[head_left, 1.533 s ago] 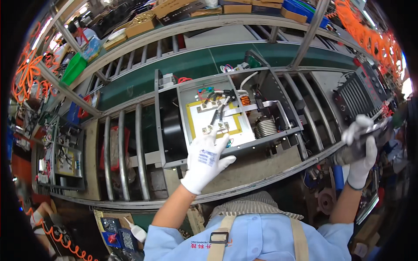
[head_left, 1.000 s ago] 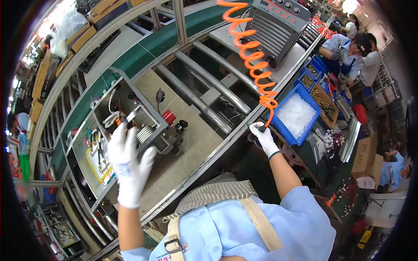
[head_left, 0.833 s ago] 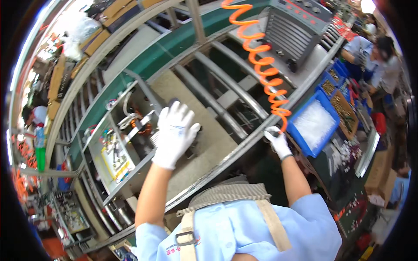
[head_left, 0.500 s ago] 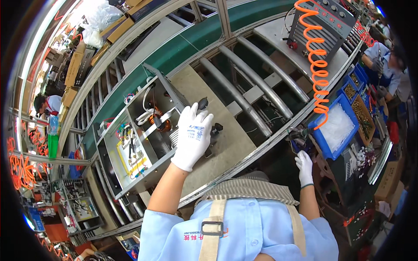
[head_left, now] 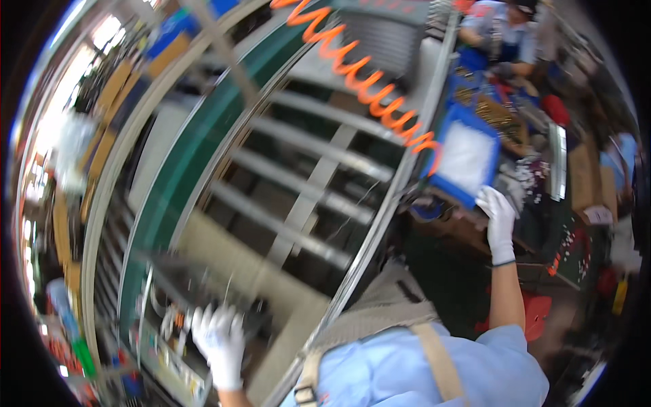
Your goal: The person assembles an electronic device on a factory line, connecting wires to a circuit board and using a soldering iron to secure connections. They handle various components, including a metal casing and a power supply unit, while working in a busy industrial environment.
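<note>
My left hand [head_left: 220, 342], in a white glove, is by the open metal chassis [head_left: 146, 349] at the lower left. Its fingers look spread over the chassis edge, but motion smears them. Wires and a small orange-wound coil show inside the chassis beside that hand. At the right, my gloved right hand [head_left: 500, 224] is stretched out at the near corner of a blue bin [head_left: 444, 186]. The fingers are extended, and I see nothing held in them. White contents [head_left: 464, 157] fill the bin; what they are is too blurred to tell.
Metal rollers [head_left: 305, 193] run behind the beige board [head_left: 285, 305] under the chassis. An orange coiled hose [head_left: 369, 85] hangs over the line near a grey ribbed device [head_left: 380, 41]. Bins of small brass-coloured parts [head_left: 495, 115] stand beyond the blue bin. A co-worker [head_left: 505, 34] is at the upper right.
The view has swung to the right. My right hand has come up from below the bench edge to the blue bin's corner. My left hand has stayed by the chassis.
</note>
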Action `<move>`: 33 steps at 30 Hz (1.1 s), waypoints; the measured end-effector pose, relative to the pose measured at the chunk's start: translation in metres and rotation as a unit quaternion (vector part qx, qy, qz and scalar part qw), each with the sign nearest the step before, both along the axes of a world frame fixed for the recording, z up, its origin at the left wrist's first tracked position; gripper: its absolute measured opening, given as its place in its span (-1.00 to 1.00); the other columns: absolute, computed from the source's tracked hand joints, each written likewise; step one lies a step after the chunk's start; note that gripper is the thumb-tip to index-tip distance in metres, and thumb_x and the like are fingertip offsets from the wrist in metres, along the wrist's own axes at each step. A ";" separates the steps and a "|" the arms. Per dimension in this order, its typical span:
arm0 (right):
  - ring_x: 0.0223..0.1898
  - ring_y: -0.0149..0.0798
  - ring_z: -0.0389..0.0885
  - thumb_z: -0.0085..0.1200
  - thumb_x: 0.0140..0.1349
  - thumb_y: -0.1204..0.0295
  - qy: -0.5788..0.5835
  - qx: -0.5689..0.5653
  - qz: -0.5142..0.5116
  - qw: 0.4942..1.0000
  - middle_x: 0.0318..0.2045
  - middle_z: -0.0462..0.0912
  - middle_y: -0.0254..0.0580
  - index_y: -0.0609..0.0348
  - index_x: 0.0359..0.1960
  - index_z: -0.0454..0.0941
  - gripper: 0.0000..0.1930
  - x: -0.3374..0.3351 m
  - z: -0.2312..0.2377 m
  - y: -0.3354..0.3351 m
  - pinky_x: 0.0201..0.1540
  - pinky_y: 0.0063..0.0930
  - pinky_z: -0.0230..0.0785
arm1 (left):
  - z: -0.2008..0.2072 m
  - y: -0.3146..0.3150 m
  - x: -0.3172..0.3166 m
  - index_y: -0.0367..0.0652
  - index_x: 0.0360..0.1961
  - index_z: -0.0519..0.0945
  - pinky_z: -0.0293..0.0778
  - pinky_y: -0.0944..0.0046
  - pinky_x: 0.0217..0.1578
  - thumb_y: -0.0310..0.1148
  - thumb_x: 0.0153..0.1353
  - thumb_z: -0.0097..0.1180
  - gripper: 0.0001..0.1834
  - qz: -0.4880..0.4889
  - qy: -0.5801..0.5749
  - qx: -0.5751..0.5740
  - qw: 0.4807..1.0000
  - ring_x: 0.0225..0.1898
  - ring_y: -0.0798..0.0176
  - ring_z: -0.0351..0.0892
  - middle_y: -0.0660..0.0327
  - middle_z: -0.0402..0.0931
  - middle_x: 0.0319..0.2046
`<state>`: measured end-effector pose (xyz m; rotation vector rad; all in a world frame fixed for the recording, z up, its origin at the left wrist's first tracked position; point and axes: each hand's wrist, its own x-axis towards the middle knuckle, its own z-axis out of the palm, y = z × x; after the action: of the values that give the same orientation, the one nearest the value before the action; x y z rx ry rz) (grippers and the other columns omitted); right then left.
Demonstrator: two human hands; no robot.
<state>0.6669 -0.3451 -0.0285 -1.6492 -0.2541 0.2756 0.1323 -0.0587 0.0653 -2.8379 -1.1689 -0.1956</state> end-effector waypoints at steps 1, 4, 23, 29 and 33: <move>-0.11 -0.27 0.68 0.00 0.41 0.42 -0.022 0.015 -0.005 1.000 -0.06 0.65 -0.02 0.42 0.03 0.54 -0.69 0.029 0.010 0.014 -0.02 -0.48 0.54 | -0.001 0.007 -0.010 -0.09 -0.37 0.67 0.34 -0.12 0.11 -0.34 0.10 0.19 -0.89 0.028 0.073 -0.024 0.997 -0.16 -0.07 0.54 0.17 0.67 -0.24; -0.11 -0.31 0.67 0.01 0.40 0.36 -0.055 0.061 0.068 0.994 -0.06 0.65 -0.09 0.30 0.10 0.52 -0.67 0.131 0.018 0.088 0.00 -0.50 0.48 | 0.007 0.015 0.020 -0.10 -0.27 0.69 0.40 -0.04 -0.10 -0.17 0.18 0.18 -0.75 0.046 0.198 0.093 0.975 -0.24 0.05 0.56 0.19 0.66 -0.34; 0.28 0.21 0.33 0.13 0.02 0.38 -0.147 -0.231 0.236 0.932 0.26 0.33 0.20 0.23 0.32 0.20 -0.25 0.312 -0.085 0.327 0.31 -0.16 0.24 | 0.130 0.221 0.787 -0.17 0.17 0.47 0.20 -0.02 0.19 0.00 0.27 0.07 -0.43 -0.342 -0.269 0.190 0.880 0.13 -0.12 0.41 -0.03 0.49 0.09; 0.24 0.28 0.36 0.16 0.02 0.30 -0.131 -0.245 0.247 0.928 0.23 0.34 0.28 0.25 0.29 0.21 -0.25 0.285 -0.071 0.320 0.29 -0.13 0.26 | 0.148 0.210 0.760 -0.17 -0.11 0.58 0.30 0.01 0.02 -0.06 0.27 0.09 -0.61 -0.348 -0.236 0.137 0.897 -0.06 -0.10 0.48 0.02 0.57 -0.15; 0.24 0.28 0.36 0.17 0.05 0.19 -0.152 -0.237 0.307 0.909 0.22 0.36 0.28 0.25 0.31 0.17 -0.20 0.240 -0.069 0.301 0.31 -0.15 0.24 | 0.159 0.193 0.709 -0.21 -0.26 0.58 0.33 0.01 -0.05 -0.12 0.21 0.13 -0.66 -0.339 -0.222 0.111 0.907 -0.13 -0.11 0.49 0.00 0.55 -0.24</move>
<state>0.9069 -0.0445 -0.0977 -2.0596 -1.0197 0.5886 0.8415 0.1339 0.2248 -2.9290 -0.0996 -0.9757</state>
